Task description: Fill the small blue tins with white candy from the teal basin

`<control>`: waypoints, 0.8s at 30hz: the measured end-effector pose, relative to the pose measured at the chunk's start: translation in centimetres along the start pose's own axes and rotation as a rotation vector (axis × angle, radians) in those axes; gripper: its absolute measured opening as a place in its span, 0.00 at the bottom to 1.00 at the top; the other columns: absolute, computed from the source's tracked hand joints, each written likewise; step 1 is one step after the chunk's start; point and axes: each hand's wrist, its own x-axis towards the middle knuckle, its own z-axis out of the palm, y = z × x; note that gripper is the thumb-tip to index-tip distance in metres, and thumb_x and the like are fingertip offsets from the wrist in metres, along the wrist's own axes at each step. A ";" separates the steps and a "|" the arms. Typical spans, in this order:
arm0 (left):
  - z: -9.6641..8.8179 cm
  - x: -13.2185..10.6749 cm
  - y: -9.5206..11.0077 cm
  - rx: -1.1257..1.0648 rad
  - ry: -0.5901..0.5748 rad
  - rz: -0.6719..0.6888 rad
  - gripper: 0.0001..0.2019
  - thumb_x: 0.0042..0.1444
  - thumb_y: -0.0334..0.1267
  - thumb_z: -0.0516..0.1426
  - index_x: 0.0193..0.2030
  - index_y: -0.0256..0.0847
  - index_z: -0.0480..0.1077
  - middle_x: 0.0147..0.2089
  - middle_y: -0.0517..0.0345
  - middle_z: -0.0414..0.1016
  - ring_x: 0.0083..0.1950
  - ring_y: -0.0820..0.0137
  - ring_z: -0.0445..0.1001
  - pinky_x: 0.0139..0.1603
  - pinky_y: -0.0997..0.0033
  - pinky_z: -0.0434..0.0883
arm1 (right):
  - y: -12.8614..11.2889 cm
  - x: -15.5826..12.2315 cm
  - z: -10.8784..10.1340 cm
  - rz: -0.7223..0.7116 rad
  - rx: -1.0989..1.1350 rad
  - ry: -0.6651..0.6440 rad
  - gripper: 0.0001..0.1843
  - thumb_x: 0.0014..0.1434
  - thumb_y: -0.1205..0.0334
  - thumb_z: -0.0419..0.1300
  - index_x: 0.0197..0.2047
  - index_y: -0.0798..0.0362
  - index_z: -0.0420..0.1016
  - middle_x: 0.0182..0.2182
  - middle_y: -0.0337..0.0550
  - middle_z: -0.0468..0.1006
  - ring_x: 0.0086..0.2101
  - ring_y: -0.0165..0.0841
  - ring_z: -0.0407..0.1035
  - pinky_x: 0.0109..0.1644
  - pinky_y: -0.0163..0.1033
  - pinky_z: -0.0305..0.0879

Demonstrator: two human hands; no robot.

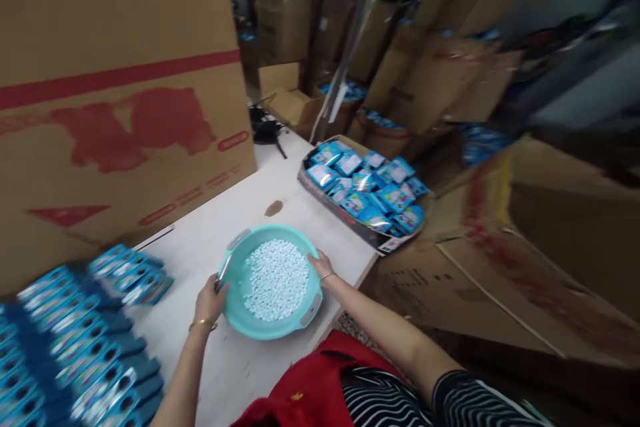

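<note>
A turquoise plastic basin (234, 310) sits on or just above the white table, holding a layer of small pale pellets (278, 280). My left hand (211, 299) is closed at its left side, with a slim shiny metal piece (223, 273), perhaps a spoon, between hand and rim; its kind is unclear. On the opposite side, my right hand (323, 265) grips the rim, thumb over the edge. Grey grip patches show on the rim at the upper left and lower right.
Rows of blue small boxes (95, 340) with round holes stand at left. A large carton (115, 100) rises behind them. Blue packets fill a shallow tray (340, 212) on the white table (200, 240). At right stands an open carton (500, 280); more cartons are stacked beyond.
</note>
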 end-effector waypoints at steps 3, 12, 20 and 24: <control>0.2 3.2 2.5 0.046 0.038 0.107 0.25 0.52 0.46 0.50 0.53 0.30 0.64 0.48 0.36 0.72 0.50 0.52 0.73 0.50 0.56 0.70 | -0.7 0.9 0.1 0.066 -0.080 0.149 0.21 0.60 0.54 0.51 0.51 0.56 0.68 0.39 0.48 0.79 0.40 0.41 0.74 0.45 0.48 0.73; 4.1 1.6 2.3 0.081 0.035 0.364 0.19 0.55 0.51 0.46 0.46 0.44 0.66 0.47 0.46 0.74 0.49 0.54 0.73 0.54 0.52 0.70 | -6.0 7.0 -18.4 -0.256 -0.501 0.508 0.36 0.61 0.47 0.52 0.67 0.55 0.50 0.64 0.60 0.53 0.64 0.53 0.47 0.65 0.61 0.48; 8.7 2.7 6.5 0.356 -0.007 0.318 0.20 0.57 0.40 0.43 0.48 0.36 0.68 0.43 0.43 0.75 0.45 0.58 0.75 0.50 0.60 0.71 | -4.8 15.0 -32.0 0.027 -0.790 0.508 0.57 0.41 0.40 0.68 0.64 0.64 0.52 0.55 0.70 0.65 0.57 0.58 0.59 0.59 0.62 0.52; 9.0 3.5 7.9 0.629 -0.025 0.218 0.22 0.59 0.30 0.40 0.55 0.32 0.66 0.47 0.41 0.72 0.45 0.60 0.73 0.48 0.61 0.70 | -4.2 12.6 -30.7 -0.214 -0.767 0.543 0.48 0.43 0.43 0.67 0.60 0.60 0.57 0.54 0.65 0.66 0.56 0.54 0.60 0.60 0.60 0.53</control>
